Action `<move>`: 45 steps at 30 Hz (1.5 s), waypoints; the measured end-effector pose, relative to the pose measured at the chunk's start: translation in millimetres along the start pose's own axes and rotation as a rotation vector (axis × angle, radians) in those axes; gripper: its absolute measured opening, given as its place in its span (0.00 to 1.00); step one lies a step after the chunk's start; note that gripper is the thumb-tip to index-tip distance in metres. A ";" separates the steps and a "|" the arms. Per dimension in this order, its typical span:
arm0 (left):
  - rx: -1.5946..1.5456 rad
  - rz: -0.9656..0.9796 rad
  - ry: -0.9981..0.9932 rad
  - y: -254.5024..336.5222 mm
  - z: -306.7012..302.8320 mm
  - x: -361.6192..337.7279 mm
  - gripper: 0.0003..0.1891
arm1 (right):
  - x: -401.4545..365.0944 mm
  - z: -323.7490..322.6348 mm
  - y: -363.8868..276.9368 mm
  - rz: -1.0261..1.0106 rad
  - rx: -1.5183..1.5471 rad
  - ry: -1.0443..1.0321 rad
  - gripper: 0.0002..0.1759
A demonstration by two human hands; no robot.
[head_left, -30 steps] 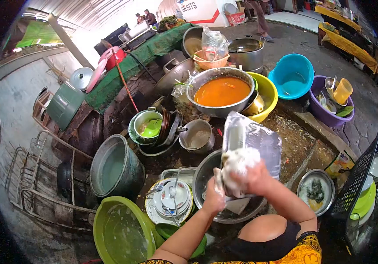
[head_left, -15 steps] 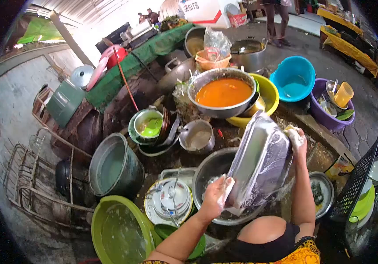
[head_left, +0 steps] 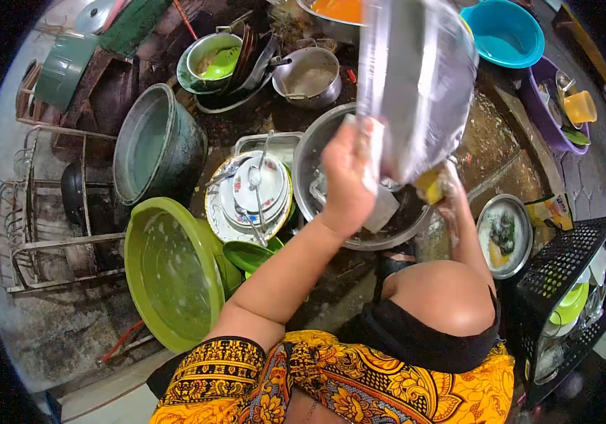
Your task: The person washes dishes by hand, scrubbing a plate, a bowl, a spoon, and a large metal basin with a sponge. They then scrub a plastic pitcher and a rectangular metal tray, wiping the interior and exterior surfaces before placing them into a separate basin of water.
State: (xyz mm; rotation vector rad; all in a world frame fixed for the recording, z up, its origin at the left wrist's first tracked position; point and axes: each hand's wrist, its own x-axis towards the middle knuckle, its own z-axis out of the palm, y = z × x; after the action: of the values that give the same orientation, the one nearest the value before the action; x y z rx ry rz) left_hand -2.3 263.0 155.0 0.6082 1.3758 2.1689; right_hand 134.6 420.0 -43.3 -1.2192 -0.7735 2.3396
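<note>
A large shiny metal pan [head_left: 419, 92] stands tilted on edge over the wide metal basin [head_left: 306, 159], slightly smeared by motion. My left hand [head_left: 349, 180] is closed on its lower left edge, with white suds on the fingers. At the pan's lower right, my right hand [head_left: 453, 191] grips a yellow sponge [head_left: 430, 186] close against the pan. A pale block-like piece [head_left: 383, 210] shows in the basin below. To the right of the basin, a metal bowl [head_left: 504, 237] holds a dark scouring pad and something yellow.
Left of the basin stand stacked plates with spoons [head_left: 257, 187], a green tub [head_left: 169, 275] of soapy water and a grey bucket [head_left: 149, 145]. A black crate [head_left: 564, 261] with dishes is at right. Behind are a pot [head_left: 308, 78], a blue tub [head_left: 504, 32] and a purple basin [head_left: 550, 106].
The view has tipped downward. The pan has turned more upright and appears higher in view. My right hand with the sponge has moved from the pan's upper right side to its lower edge.
</note>
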 end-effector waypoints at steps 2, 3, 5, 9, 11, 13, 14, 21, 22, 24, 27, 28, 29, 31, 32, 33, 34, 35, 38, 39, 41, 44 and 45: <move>-0.078 0.019 0.060 12.6 -10.6 8.0 0.13 | -30.8 41.3 -8.5 -0.008 -0.018 -0.043 0.25; -0.019 0.115 0.091 15.2 -18.1 14.1 0.13 | -22.5 36.8 -10.7 0.055 -0.053 0.011 0.23; 0.143 0.252 0.100 30.0 -39.7 22.4 0.14 | -12.2 24.5 -17.9 -0.128 -0.050 -0.116 0.22; 0.609 0.318 0.015 71.6 -95.8 23.9 0.13 | -11.1 -3.6 -27.0 -0.364 0.022 -0.015 0.19; 0.681 0.324 -0.071 82.6 -106.4 16.7 0.11 | -7.0 -19.3 -21.8 -0.408 0.041 -0.035 0.19; 0.879 0.402 -0.269 79.7 -115.2 10.7 0.08 | 0.6 -27.7 -20.7 -0.362 0.020 0.073 0.19; 0.875 0.320 -0.338 74.5 -115.1 8.3 0.07 | 0.6 -29.7 -20.4 -0.368 0.018 0.061 0.19; 1.132 0.624 -0.796 31.7 -97.4 13.5 0.09 | 4.6 -36.5 -34.3 -0.422 0.071 0.060 0.21; 1.114 0.659 -0.812 27.9 -97.6 13.6 0.12 | 5.2 -33.7 -36.6 -0.413 0.103 0.077 0.20; 1.114 0.713 -0.816 25.3 -100.2 13.5 0.13 | 12.9 -40.4 -32.4 -0.476 0.160 -0.007 0.19; 1.256 0.697 -0.876 18.2 -121.0 9.7 0.10 | 9.4 -40.9 -29.5 -0.482 0.105 0.039 0.18; 1.289 0.702 -0.864 16.4 -127.0 5.6 0.09 | 14.6 -46.5 -26.8 -0.445 0.141 0.028 0.18; 1.391 0.654 -0.892 14.5 -137.8 1.1 0.08 | 6.5 -44.7 -25.5 -0.476 0.111 -0.025 0.18; 1.522 0.657 -0.853 8.3 -160.5 -4.1 0.06 | 18.3 -41.4 -22.4 -0.407 0.187 0.107 0.15; 1.540 0.695 -0.792 4.4 -170.6 -8.3 0.06 | 17.1 -40.3 -22.6 -0.410 0.157 0.095 0.16; 1.559 0.694 -0.774 3.4 -180.0 -13.4 0.06 | 13.3 -41.0 -22.3 -0.407 0.120 0.089 0.18; 1.575 0.694 -0.755 4.6 -188.5 -16.2 0.07 | 15.3 -40.6 -20.6 -0.431 0.133 0.068 0.18; 1.585 0.724 -0.745 6.5 -196.1 -21.0 0.07 | 18.4 -42.2 -18.6 -0.437 0.157 0.070 0.16; 1.653 0.646 -0.620 11.8 -213.2 -33.4 0.07 | 16.0 -32.8 -19.6 -0.430 0.185 0.064 0.15; 1.641 0.614 -0.565 14.1 -215.8 -37.7 0.08 | 11.5 -29.5 -19.3 -0.402 0.182 0.073 0.17; 1.635 0.581 -0.501 16.4 -219.5 -45.7 0.09 | 9.3 -25.4 -17.5 -0.394 0.195 0.067 0.17; 1.538 0.407 -0.346 16.4 -215.1 -52.8 0.14 | 1.2 -13.7 -17.5 -0.354 0.229 0.062 0.17; 1.562 0.413 -0.321 17.8 -216.6 -55.1 0.16 | -1.4 -9.8 -19.3 -0.324 0.249 0.062 0.18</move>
State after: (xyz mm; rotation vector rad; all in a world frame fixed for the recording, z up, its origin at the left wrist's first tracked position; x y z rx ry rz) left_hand -93.8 72.2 81.0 1.7359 2.6816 0.6654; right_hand 145.2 437.0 -34.9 -0.9746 -0.5877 2.0515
